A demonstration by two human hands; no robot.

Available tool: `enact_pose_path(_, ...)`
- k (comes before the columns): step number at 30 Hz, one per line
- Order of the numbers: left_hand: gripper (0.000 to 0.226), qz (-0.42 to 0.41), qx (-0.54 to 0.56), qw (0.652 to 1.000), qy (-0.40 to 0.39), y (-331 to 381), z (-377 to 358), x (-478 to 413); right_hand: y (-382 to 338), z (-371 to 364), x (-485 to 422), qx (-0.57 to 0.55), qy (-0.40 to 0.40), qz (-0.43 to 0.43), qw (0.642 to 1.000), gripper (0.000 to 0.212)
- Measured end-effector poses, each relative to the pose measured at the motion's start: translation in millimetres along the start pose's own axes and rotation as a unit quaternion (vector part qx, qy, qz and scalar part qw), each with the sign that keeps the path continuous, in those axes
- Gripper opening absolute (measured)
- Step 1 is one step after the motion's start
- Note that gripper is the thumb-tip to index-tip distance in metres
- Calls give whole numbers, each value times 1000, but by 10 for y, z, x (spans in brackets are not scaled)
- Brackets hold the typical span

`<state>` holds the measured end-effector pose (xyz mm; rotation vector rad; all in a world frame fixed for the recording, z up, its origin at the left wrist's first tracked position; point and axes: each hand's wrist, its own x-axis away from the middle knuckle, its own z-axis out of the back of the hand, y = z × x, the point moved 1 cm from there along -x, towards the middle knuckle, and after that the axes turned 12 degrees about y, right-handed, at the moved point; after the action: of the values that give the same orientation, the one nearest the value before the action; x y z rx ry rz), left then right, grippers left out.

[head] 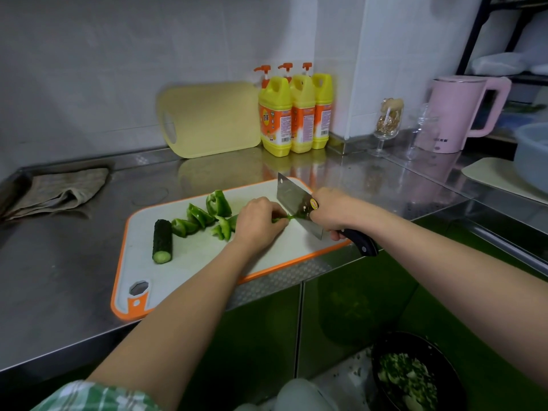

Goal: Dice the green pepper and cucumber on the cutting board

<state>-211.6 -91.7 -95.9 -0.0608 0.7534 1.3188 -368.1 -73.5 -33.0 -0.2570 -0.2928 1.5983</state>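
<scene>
A white cutting board point(189, 271) with an orange rim lies on the steel counter. On its left lies a dark cucumber piece point(162, 241). Several green pepper chunks point(207, 216) sit in the board's middle. My left hand point(258, 223) has its fingers curled down on a pepper strip point(281, 219) and holds it against the board. My right hand point(333, 210) grips the black handle of a cleaver point(295, 203). The blade stands right beside my left fingertips, its edge on the strip.
A grey cloth point(56, 191) lies at the counter's left. A yellow board point(210, 120) and three yellow bottles point(296, 114) stand against the wall. Glasses point(387, 123), a pink kettle point(456, 114) and a blue basin point(533, 155) are at right. A dark bin point(415, 375) with scraps sits on the floor.
</scene>
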Motion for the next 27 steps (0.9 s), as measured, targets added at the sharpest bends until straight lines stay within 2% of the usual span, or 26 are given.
enact_pose_path(6, 15, 8, 49, 999, 14, -24, 22, 62, -58, -138, -75, 14, 41, 9, 999, 23)
enact_pose_path(10, 30, 5, 12, 999, 32, -19, 24, 84, -28, -64, -98, -47, 66, 23, 996, 13)
enact_pose_path(12, 27, 8, -2, 999, 42, -35, 23, 81, -18, 18, -56, -45, 60, 22, 997, 12)
enact_pose_path(16, 18, 11, -1, 999, 41, -36, 18, 86, -94, 48, 19, 29, 5, 19, 999, 18)
enact_pose_path(19, 17, 15, 4, 999, 42, -42, 13, 86, -140, -48, 28, 67, -3, 20, 998, 22)
enact_pose_path(27, 17, 15, 8, 999, 44, -42, 15, 96, -87, -112, -68, -56, 73, 19, 996, 9)
